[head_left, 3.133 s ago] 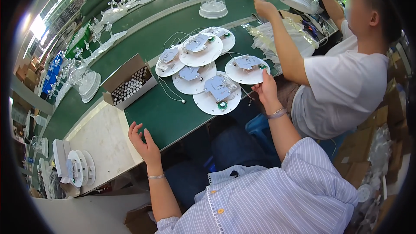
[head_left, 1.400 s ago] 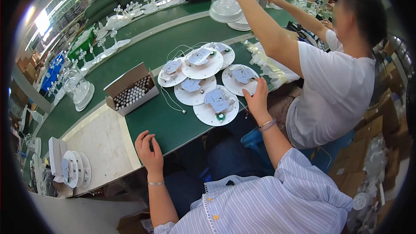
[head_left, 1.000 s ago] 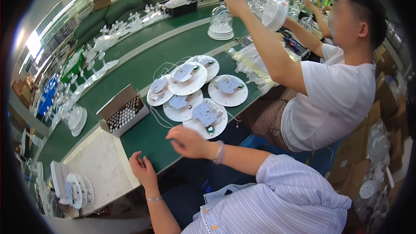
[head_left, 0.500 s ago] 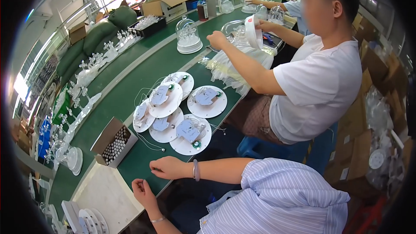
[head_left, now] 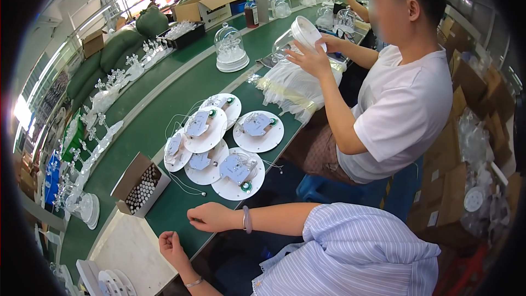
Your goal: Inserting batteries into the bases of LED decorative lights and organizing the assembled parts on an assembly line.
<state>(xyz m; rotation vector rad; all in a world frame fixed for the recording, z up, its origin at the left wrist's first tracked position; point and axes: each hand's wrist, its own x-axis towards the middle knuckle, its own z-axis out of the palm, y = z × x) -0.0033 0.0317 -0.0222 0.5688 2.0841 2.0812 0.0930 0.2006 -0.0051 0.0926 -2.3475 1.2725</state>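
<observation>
My left hand point(head_left: 171, 248) is loosely closed at the table edge beside a pale board point(head_left: 127, 249), with nothing visible in it. Just beyond it, my right hand point(head_left: 211, 217) rests over the green table point(head_left: 181, 205), fingers curled and also without anything showing in them. Nearest to the right hand lies a white round disc point(head_left: 223, 189) with a grey-blue cover, a green ring-shaped part and thin wires. Several similar discs point(head_left: 205, 140) overlap behind it. Left of them stands an open cardboard box point(head_left: 156, 197) packed with small white-ended cylinders point(head_left: 143, 189).
A co-worker point(head_left: 402, 98) at the right holds a white round base point(head_left: 307, 33) in both hands. Plastic bags point(head_left: 290, 87) lie before them. Clear domes point(head_left: 230, 44) stand farther back. Clear branched ornaments point(head_left: 112, 85) line the far side. White discs point(head_left: 118, 284) sit at lower left.
My left hand has shifted slightly left; my right hand is nearly still. The co-worker has brought the left hand to the white base and tilted it. Farther back, another person's hand has raised a clear dome.
</observation>
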